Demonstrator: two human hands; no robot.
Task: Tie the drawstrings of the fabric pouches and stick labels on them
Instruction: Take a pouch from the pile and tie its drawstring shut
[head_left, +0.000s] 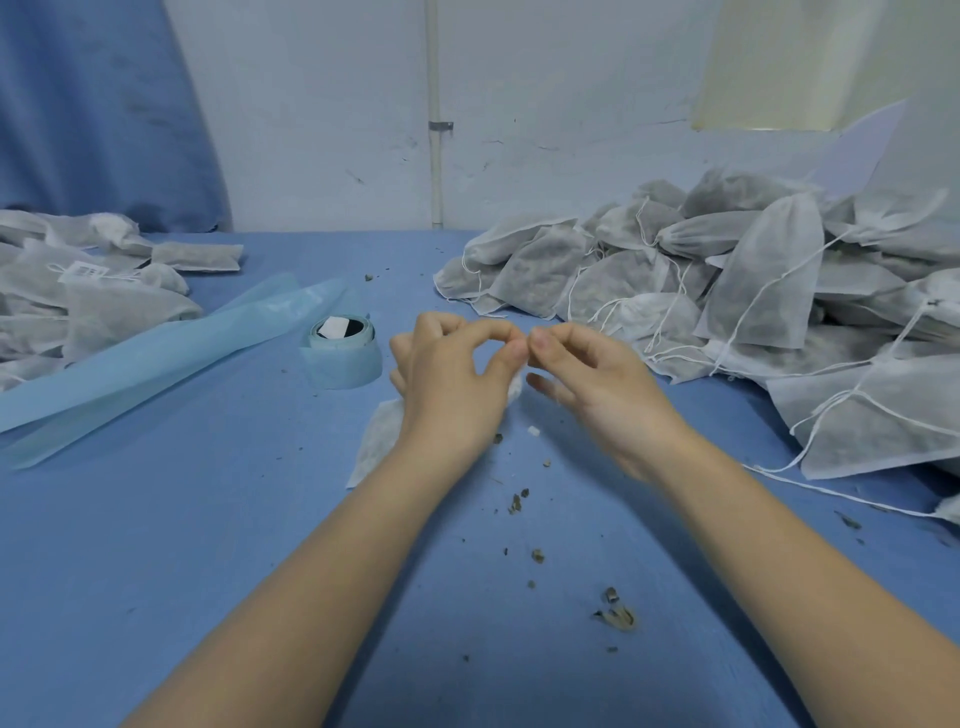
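Observation:
A white fabric pouch (375, 449) lies on the blue table, mostly hidden under my left hand (451, 375). My left thumb and forefinger pinch at the pouch's top, where a bit of white fabric shows. My right hand (592, 382) meets them fingertip to fingertip, its thumb and forefinger pinched together; the drawstring between them is too thin and blurred to make out. A roll of labels (344, 353) on pale blue backing stands just left of my hands.
A heap of filled pouches with loose drawstrings (769, 306) fills the right side. Labelled pouches (88, 291) lie at the far left. A long strip of blue backing paper (156, 358) trails left. Dried herb crumbs (615, 616) litter the table (234, 571).

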